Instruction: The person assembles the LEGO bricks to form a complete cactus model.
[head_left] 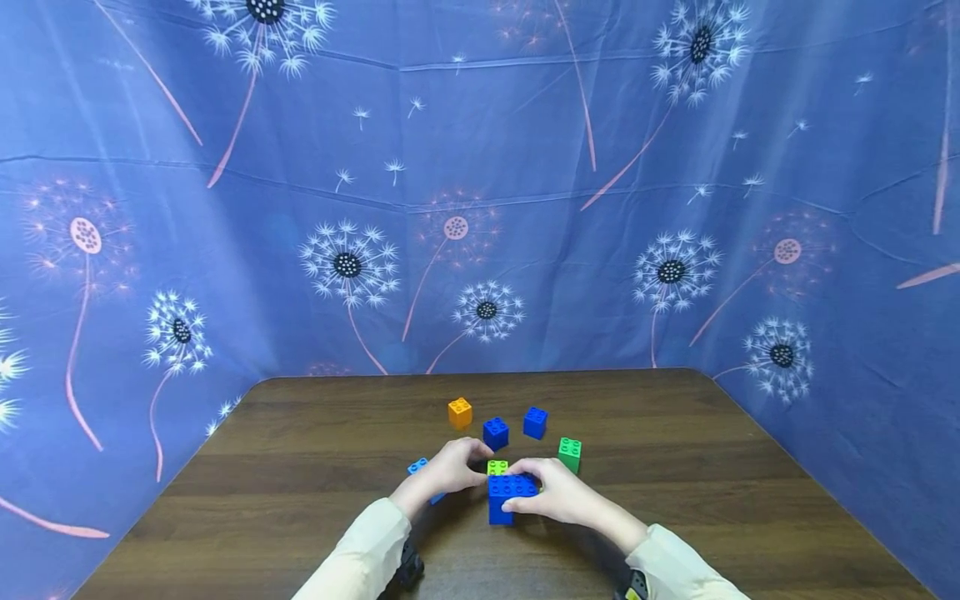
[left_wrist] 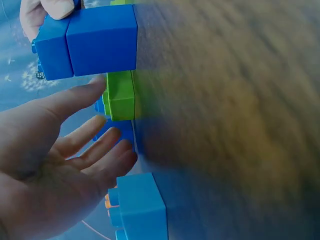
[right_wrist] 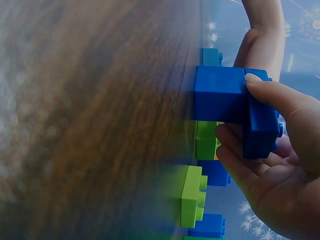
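A dark blue brick stack (head_left: 501,502) stands on the wooden table (head_left: 300,467) near the front. My right hand (head_left: 527,497) grips its upper brick (right_wrist: 260,122), thumb on one side and fingers curled round the other. My left hand (head_left: 467,468) lies just left of the stack with straight, relaxed fingers (left_wrist: 95,150) and holds nothing. It is close to a lime brick (left_wrist: 120,97), and I cannot tell whether it touches it. A light blue brick (left_wrist: 140,207) sits by that hand's palm.
Loose bricks lie behind the hands: an orange one (head_left: 460,412), two blue ones (head_left: 495,433) (head_left: 535,422) and a green one (head_left: 569,454). A blue dandelion-print cloth (head_left: 480,208) walls in the table at the back and both sides.
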